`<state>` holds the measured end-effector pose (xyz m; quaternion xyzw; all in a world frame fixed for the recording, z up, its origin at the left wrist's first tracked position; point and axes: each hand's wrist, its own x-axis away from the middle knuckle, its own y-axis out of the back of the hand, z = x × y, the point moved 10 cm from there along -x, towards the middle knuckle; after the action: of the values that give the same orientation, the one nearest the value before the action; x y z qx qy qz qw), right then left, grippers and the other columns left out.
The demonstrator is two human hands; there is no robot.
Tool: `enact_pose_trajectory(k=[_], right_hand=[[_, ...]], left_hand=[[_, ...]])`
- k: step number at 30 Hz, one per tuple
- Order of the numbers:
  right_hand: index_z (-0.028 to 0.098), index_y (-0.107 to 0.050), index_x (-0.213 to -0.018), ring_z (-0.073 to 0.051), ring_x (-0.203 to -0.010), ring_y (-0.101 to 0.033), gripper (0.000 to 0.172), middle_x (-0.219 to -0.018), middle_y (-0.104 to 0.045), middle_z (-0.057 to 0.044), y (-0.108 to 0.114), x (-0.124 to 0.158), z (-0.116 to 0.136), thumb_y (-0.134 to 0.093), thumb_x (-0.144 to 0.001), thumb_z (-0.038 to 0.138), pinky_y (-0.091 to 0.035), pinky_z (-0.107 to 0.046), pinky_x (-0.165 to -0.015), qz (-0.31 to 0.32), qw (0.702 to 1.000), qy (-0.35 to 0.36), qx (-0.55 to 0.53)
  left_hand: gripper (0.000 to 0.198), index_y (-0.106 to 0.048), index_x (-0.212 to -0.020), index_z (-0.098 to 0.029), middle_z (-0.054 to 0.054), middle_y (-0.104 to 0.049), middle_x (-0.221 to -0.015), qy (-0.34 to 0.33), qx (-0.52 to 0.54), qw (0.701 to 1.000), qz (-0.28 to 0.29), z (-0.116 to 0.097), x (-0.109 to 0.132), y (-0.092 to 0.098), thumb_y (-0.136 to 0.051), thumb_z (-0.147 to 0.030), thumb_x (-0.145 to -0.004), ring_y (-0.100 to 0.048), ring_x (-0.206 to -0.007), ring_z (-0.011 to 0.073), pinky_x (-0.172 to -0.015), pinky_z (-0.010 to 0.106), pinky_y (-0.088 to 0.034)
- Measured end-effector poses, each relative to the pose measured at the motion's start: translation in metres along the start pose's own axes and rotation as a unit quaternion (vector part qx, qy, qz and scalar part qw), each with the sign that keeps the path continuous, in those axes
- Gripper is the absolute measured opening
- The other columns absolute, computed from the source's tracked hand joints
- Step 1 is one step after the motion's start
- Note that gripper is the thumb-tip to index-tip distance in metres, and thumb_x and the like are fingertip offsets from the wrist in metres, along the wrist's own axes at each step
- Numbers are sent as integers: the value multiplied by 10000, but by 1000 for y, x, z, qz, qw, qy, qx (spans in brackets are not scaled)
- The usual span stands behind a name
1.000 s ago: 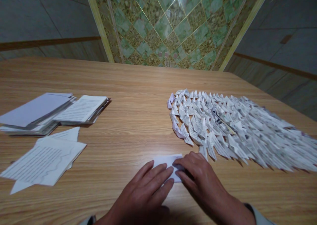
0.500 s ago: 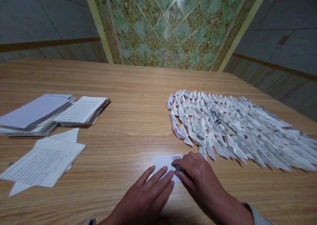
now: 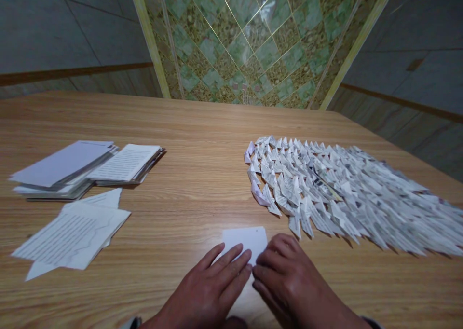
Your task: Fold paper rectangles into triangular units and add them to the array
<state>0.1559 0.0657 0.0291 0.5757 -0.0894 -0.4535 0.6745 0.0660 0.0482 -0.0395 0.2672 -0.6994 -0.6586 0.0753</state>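
Farthest paper boats [image 3: 398, 206] blurred; print unreadable

White paper sheet [image 3: 244, 242] | rectangular | lying flat | far corners showing

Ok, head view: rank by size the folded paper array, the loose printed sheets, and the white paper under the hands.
1. Folded paper array
2. Loose printed sheets
3. White paper, partly covered and nearest the camera, so unsure.

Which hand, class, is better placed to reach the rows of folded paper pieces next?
Probably the right hand: it lies on the side of the white paper sheet nearest the rows of folded paper pieces, while the left hand is on the sheet's far side.
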Motion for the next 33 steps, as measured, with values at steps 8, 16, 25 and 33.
enact_pose_trajectory(k=[8,16,25,33], right_hand=[[226,-664,-773,-171,-771,-542,164,-713,-677,35,-7,2,-5,-712,-929,209,-329,-359,-867,26,997,11,68],[208,-662,-706,-164,-755,-534,212,-740,-686,25,1,1,-17,-765,-890,199,-322,-325,-749,48,997,-42,40],[197,-707,-930,-221,-859,-555,100,-892,-684,-35,2,4,-39,-688,-901,102,-404,-353,-771,40,989,-143,5],[161,-568,-1303,-291,-1008,-579,456,-1161,-662,-121,-2,4,-39,-682,-866,99,-492,-468,-886,19,985,-167,34]], left_hand=[[635,-500,-1418,-176,118,-622,-1438,5,-16,999,-42,6,6,8,-737,-348,-855,-572,-1329,325,-1127,523,-429],[211,-720,-1109,-236,18,-784,-1181,6,-44,991,-129,13,-7,67,-532,-280,-1023,-747,-1060,257,-910,426,-603],[223,-715,-999,-203,76,-774,-1188,19,-7,986,-163,21,-2,72,-495,-181,-1026,-729,-1097,275,-952,477,-586],[664,-430,-1500,-238,127,-495,-1550,20,24,999,4,11,-1,22,-717,-255,-902,-475,-1420,311,-1182,542,-377]])
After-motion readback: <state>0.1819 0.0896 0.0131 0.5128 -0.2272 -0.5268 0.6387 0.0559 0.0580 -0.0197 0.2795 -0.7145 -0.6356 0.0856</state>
